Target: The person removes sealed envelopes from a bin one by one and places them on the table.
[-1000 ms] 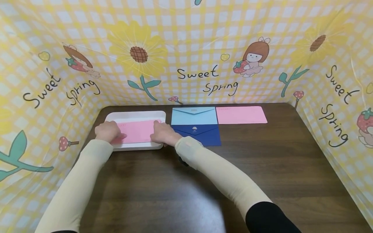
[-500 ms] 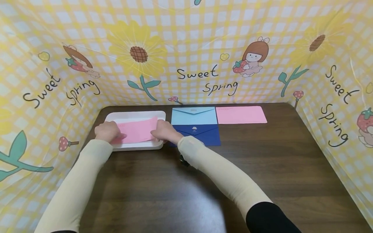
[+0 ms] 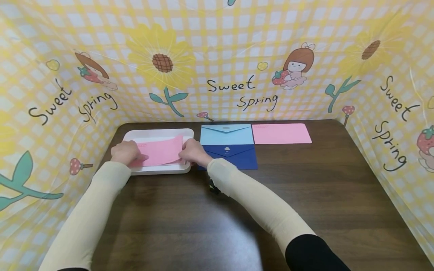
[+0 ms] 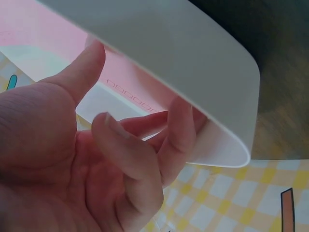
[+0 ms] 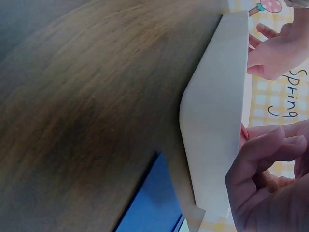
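Observation:
A pink envelope lies over the white tray at the back left, its right end bent upward. My right hand pinches that raised end between thumb and fingers. At the other end, my left hand holds the envelope, with the thumb over its face and fingers curled near its edge. The left wrist view shows these fingers inside the tray wall, which partly hides their contact. In the right wrist view, the tray wall covers most of the envelope.
Right of the tray, a light blue envelope lies above a dark blue envelope. Another pink envelope lies flat farther right. These rest on a brown wooden table, enclosed by yellow checked cloth at the back and sides.
The envelope's right end has risen and bent up from the tray, now pinched in my right hand, which shifted slightly right. My left hand has stayed in place.

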Motion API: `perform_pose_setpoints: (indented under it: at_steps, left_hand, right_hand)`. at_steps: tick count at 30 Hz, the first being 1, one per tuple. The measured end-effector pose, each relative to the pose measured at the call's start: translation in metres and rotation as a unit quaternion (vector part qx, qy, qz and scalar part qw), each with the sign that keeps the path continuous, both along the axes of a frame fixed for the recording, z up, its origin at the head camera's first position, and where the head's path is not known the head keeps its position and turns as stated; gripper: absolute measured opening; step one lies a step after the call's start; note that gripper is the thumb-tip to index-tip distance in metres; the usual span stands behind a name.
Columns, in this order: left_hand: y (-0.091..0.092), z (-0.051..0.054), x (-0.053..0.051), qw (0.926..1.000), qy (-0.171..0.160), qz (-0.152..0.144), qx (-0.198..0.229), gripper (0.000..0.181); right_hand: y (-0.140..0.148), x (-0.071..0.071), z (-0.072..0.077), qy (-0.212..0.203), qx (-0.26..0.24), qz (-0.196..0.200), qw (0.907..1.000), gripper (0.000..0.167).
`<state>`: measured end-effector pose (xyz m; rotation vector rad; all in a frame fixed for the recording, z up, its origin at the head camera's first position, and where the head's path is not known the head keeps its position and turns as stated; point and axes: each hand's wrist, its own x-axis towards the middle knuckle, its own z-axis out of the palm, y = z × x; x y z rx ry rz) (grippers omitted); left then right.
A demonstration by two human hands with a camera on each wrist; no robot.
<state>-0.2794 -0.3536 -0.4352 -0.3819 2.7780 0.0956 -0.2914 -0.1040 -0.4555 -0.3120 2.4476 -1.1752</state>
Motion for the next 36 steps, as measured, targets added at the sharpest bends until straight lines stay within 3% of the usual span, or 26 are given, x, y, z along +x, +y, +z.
perform_pose_setpoints:
  at_steps: [8, 15, 22, 36]
  left_hand:
    - [-0.009, 0.006, -0.002, 0.9998, 0.006, -0.001, 0.017, 0.018]
    - [-0.012, 0.012, 0.0, 0.9987, -0.008, -0.01, 0.048, 0.015]
    - [-0.011, 0.022, 0.005, 0.9969, -0.023, -0.008, 0.074, 0.012]
    - [-0.009, 0.027, 0.01, 0.996, -0.01, -0.009, 0.088, 0.012]
  right_hand:
    - [0.001, 0.001, 0.001, -0.006, -0.007, -0.025, 0.9996, 0.025]
    - [0.01, 0.002, 0.0, -0.036, -0.059, -0.057, 0.996, 0.018]
    - [0.02, 0.002, 0.001, -0.073, -0.123, -0.096, 0.9851, 0.014]
    - [0.023, -0.001, 0.001, -0.088, -0.117, -0.112, 0.9829, 0.013]
